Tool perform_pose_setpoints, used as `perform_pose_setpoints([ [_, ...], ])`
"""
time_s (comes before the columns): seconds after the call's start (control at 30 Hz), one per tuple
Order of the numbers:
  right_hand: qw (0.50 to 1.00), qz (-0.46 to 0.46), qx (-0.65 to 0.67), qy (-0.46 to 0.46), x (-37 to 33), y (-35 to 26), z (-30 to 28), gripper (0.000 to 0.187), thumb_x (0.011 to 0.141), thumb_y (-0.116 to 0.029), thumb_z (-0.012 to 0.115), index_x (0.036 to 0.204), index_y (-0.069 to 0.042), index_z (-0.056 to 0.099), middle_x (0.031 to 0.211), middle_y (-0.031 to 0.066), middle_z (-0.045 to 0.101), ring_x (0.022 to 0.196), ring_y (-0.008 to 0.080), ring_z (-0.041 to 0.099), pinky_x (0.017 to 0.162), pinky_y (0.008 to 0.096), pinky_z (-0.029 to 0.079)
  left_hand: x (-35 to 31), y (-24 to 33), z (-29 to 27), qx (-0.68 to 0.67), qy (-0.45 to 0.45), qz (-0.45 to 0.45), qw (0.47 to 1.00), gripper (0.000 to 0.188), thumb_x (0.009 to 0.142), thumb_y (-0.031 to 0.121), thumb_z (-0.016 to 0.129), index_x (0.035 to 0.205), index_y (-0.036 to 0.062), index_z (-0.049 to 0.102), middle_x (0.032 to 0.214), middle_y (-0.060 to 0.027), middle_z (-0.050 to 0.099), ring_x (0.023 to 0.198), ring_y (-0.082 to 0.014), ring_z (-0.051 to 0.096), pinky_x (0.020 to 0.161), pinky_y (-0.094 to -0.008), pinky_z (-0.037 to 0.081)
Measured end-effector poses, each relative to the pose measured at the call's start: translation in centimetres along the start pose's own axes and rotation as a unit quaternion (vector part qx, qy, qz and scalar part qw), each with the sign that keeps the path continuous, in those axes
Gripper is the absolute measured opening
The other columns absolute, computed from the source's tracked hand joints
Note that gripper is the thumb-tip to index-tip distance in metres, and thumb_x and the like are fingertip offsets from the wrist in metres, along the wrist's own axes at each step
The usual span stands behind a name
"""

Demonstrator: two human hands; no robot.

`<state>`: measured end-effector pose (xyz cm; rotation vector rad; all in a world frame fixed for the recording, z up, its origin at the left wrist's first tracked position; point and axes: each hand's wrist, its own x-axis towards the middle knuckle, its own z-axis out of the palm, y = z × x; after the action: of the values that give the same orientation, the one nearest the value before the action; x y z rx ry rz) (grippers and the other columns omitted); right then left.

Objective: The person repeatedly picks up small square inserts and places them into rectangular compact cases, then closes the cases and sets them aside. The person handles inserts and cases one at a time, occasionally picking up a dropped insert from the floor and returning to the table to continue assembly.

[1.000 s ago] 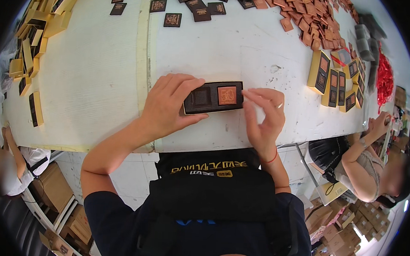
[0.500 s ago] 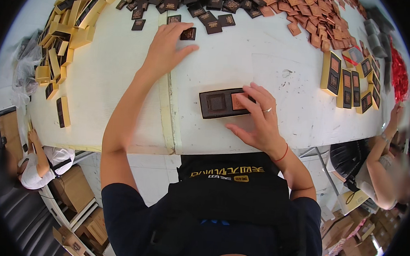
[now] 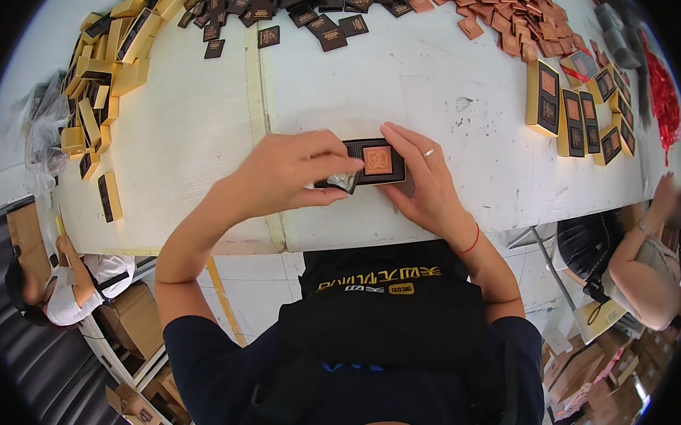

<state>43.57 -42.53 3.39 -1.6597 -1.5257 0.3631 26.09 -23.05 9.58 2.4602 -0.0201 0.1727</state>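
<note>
In front of me on the white table lies a small open box (image 3: 397,167) with a dark tray of two square hollows. A copper-coloured wrapped square (image 3: 378,160) sits in its right hollow. My left hand (image 3: 293,168) pinches a black wrapped square (image 3: 342,182) tilted over the left hollow, its silvery underside catching the light. The fingers partly cover that square. My right hand (image 3: 427,175) grips the right end of the box, with the thumb at the near side and the fingers at the far side.
Far across the table spread heaps of black squares (image 3: 320,19) and copper squares (image 3: 520,26). Filled gold boxes (image 3: 547,99) stand at right, near red shiny film (image 3: 661,98). Other gold boxes (image 3: 130,77) pile up at left. Co-workers sit at left (image 3: 82,284) and right (image 3: 646,267).
My left hand has come back from the black heap to the box, bringing a black square. My right hand has shifted slightly and now grips the box's right end.
</note>
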Motion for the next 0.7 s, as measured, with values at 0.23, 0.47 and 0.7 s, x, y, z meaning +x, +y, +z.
perform_pose_setpoints([
  [0.23,1.0,-0.001,0.004,0.006,-0.2,0.1,0.2,0.077,0.071,0.0,0.079,0.142,-0.011,0.05,0.143,0.0086,0.051,0.123,0.032,0.052,0.105,0.0424,0.043,-0.7,-0.1,1.0,-0.012,0.071,0.026,0.997,0.047,0.068,0.004,0.08,0.114,0.0114,0.071,0.122,-0.0077,0.062,0.106,-0.0291,0.059,0.091,-0.0381,0.05],
  [0.47,1.0,0.009,0.019,-0.023,-0.1,0.5,-0.3,0.074,0.071,0.003,0.077,0.14,-0.01,0.052,0.147,0.0085,0.05,0.125,0.0322,0.053,0.107,0.0437,0.042,-3.1,0.3,5.7,0.142,0.159,-0.052,0.976,0.048,0.072,0.015,0.084,0.116,0.0078,0.069,0.125,-0.0086,0.065,0.115,-0.0284,0.06,0.1,-0.0423,0.048],
  [0.7,0.992,-0.035,-0.112,-0.046,-0.5,-1.0,0.2,0.068,0.075,0.002,0.073,0.14,-0.01,0.054,0.149,0.0081,0.049,0.136,0.0337,0.046,0.111,0.0483,0.039,-4.9,1.8,7.3,0.259,0.125,-0.045,0.957,0.062,0.073,0.024,0.082,0.13,0.0082,0.064,0.133,-0.0061,0.063,0.124,-0.0255,0.058,0.111,-0.0469,0.041],
])
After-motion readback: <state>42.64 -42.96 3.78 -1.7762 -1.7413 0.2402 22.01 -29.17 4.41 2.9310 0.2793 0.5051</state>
